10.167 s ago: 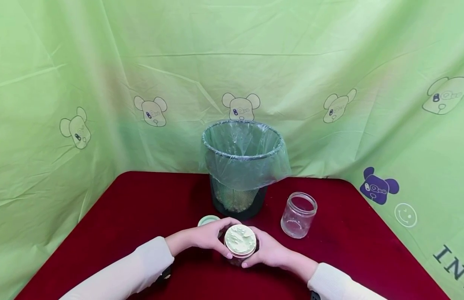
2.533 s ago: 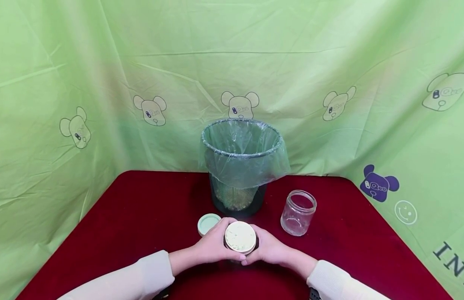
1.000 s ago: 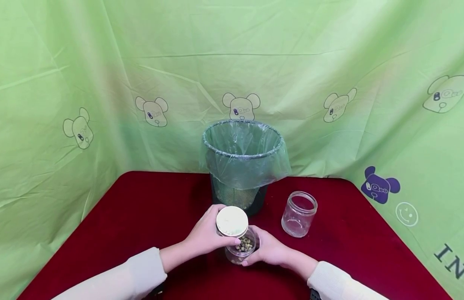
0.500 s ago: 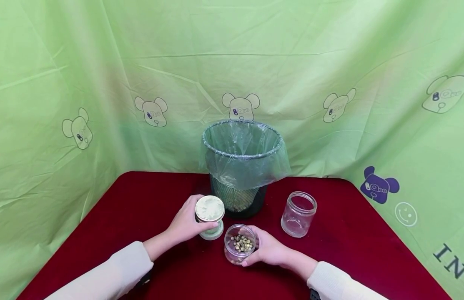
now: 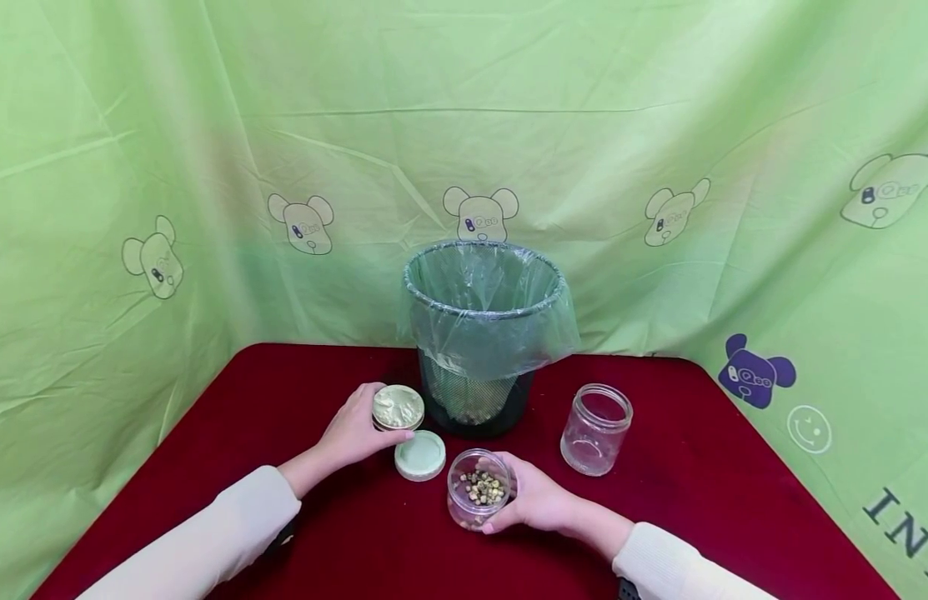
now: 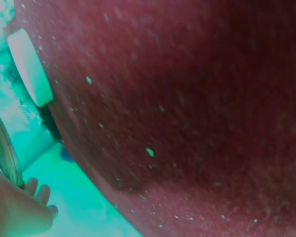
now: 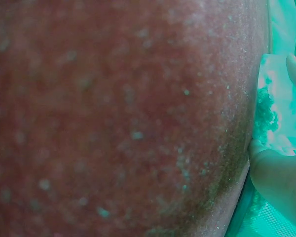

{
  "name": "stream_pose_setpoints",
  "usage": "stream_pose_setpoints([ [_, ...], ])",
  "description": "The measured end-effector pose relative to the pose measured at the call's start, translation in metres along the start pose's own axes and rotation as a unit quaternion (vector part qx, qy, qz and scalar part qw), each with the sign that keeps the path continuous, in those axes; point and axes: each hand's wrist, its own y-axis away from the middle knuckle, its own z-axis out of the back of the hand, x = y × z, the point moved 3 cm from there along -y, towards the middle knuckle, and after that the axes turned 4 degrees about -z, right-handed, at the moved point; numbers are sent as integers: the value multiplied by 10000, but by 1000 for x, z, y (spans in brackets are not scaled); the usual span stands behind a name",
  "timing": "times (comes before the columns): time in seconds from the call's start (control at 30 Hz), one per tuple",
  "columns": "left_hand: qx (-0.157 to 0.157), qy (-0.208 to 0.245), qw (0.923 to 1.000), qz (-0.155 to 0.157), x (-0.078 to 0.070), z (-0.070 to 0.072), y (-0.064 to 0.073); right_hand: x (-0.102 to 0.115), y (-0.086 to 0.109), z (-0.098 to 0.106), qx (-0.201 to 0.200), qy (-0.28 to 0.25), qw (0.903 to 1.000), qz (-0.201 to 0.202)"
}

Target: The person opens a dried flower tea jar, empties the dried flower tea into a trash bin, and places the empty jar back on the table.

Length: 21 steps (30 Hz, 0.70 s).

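Note:
My left hand (image 5: 354, 431) grips a round lid (image 5: 398, 407) with a whitish, uneven top, thumb on the near side. Whether that lid touches the table cannot be told. Close by lies a pale green lid (image 5: 420, 455), also visible in the left wrist view as a light disc (image 6: 30, 69). My right hand (image 5: 542, 493) curls round a clear, lidless jar (image 5: 464, 510) standing upright. Inside are small yellowish-green dried pieces (image 5: 484, 487). In the right wrist view, fingers and thumb lie against the jar (image 7: 281, 101).
A mesh bin (image 5: 474, 392) with a clear plastic liner stands behind the hands. To the right is an empty glass jar (image 5: 594, 433). Dark red cloth covers the table (image 5: 298, 375), and a green printed curtain (image 5: 358, 125) hangs around it.
My left hand has lifted the whitish lid off the jar and carried it left and away, beyond the green lid. The jar's contents are now visible. My right hand stays round the jar.

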Motion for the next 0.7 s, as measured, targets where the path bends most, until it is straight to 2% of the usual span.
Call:
stream_pose_setpoints([
  [0.5,359,-445,9968,559,28,-3,-11,-5,-2,0,-18,141,9998,-102],
  [0.7,517,-479,9961,538,34,-5,-12,-5,-2,1,-54,135,9999,-83],
])
